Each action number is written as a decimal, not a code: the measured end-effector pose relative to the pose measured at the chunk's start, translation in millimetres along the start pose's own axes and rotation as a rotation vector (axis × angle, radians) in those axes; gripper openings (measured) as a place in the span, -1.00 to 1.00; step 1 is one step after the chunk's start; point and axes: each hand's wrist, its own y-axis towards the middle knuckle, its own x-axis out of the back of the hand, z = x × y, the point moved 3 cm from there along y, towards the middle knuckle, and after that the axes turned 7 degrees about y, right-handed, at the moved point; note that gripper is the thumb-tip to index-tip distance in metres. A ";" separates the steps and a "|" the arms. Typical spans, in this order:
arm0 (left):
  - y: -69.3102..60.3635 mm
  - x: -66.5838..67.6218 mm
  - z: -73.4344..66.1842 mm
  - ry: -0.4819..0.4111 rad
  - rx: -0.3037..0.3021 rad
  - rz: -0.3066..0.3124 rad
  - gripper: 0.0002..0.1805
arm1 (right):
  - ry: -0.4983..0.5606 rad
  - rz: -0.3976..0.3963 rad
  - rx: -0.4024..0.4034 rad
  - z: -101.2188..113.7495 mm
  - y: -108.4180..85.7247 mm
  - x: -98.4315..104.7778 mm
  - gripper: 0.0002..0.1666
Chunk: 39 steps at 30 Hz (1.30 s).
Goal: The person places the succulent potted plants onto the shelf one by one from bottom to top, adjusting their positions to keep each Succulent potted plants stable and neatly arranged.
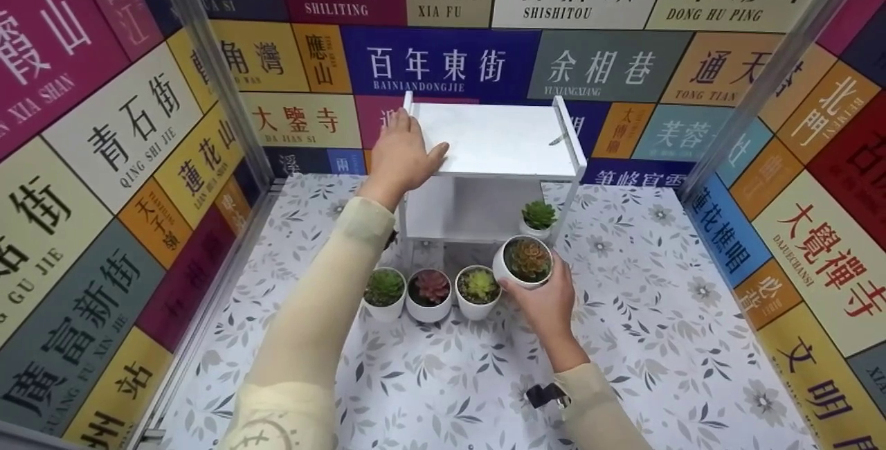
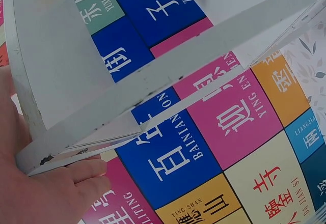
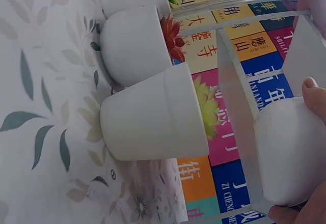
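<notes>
My right hand (image 1: 554,304) grips a white pot with an orange-brown succulent (image 1: 529,261), raised in front of the small white shelf (image 1: 498,138). In the right wrist view, the thumb and fingers lie on either side of this white pot (image 3: 288,150); its plant is hidden there. My left hand (image 1: 406,159) holds the shelf's upper left side, thumb toward the top board. The left wrist view shows that hand (image 2: 46,196) with its fingers around the rail (image 2: 127,94). A green succulent (image 1: 538,214) in a white pot stands at the lower tier's right end.
In front of the shelf, three white pots stand in a row: a green succulent (image 1: 384,286), a reddish one (image 1: 430,287) and a yellow-green one (image 1: 478,284). A leaf-patterned cloth (image 1: 657,339) covers the table. Panels with printed signs (image 1: 443,62) enclose its back and sides.
</notes>
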 end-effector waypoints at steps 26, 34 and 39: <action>-3.0 1.7 0.2 -0.032 0.000 -0.019 0.09 | 0.017 -0.024 -0.004 23.2 10.4 -12.2 0.33; -1.9 0.2 0.6 -0.030 0.008 -0.010 0.08 | 0.029 -0.009 -0.017 25.8 10.5 -16.3 0.33; 0.0 0.2 0.0 -0.016 0.014 -0.001 0.09 | 0.033 0.000 -0.035 27.4 10.1 -19.0 0.36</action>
